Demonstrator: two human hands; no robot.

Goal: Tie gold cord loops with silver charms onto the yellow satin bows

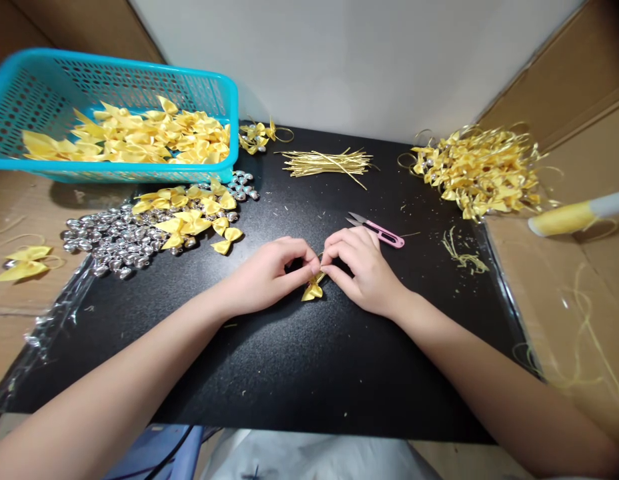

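Near the middle of the black table, my left hand [282,272] and my right hand [359,268] meet fingertip to fingertip. Both pinch at a yellow ribbon bow [312,291], which hangs just below the fingers. A bit of gold cord shows between the fingertips, though they hide most of it. Pink thread snips [384,233] lie right behind my right hand, blades pointing left. To the left of my left hand sit loose yellow bows [189,223] on a heap of silver heart-shaped beads [117,237].
A turquoise basket [234,120] of yellow bows stands at back left. Cut gold cords [327,163] lie at the back centre. Finished-looking bows with loops [482,170] are piled at back right, near cord scraps [464,253] and a yellow-and-white tube [574,215].
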